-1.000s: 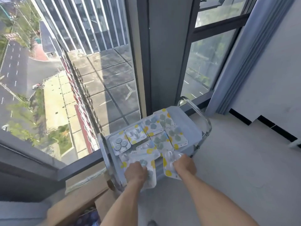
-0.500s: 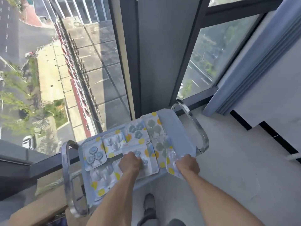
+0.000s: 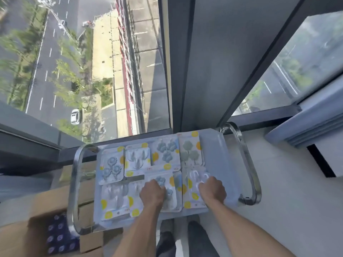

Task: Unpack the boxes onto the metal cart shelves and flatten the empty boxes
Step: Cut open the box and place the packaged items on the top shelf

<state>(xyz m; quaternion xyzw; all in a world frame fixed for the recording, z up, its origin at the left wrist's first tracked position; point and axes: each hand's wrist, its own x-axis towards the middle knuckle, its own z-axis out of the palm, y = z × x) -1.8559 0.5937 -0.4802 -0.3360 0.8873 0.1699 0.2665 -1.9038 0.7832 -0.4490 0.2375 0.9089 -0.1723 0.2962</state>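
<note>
two hands on hook packs on cart top shelf (image 3: pixel 219 154); left hand (image 3: pixel 152 194) fingers curled on blue pack (image 3: pixel 167 190); right hand (image 3: pixel 213 190) curled on clear pack (image 3: pixel 194 186); packs likely light, stiff, slippery; take by card edge; open box (image 3: pixel 55 234) at left, not emptied

You are facing a floor-to-ceiling window (image 3: pixel 89 67) with daylight, a road and trees far below. Right of it stands a dark grey pillar (image 3: pixel 209 62); further right, blue-grey curtains (image 3: pixel 304 127) hang over the pale floor (image 3: pixel 287 210).
</note>
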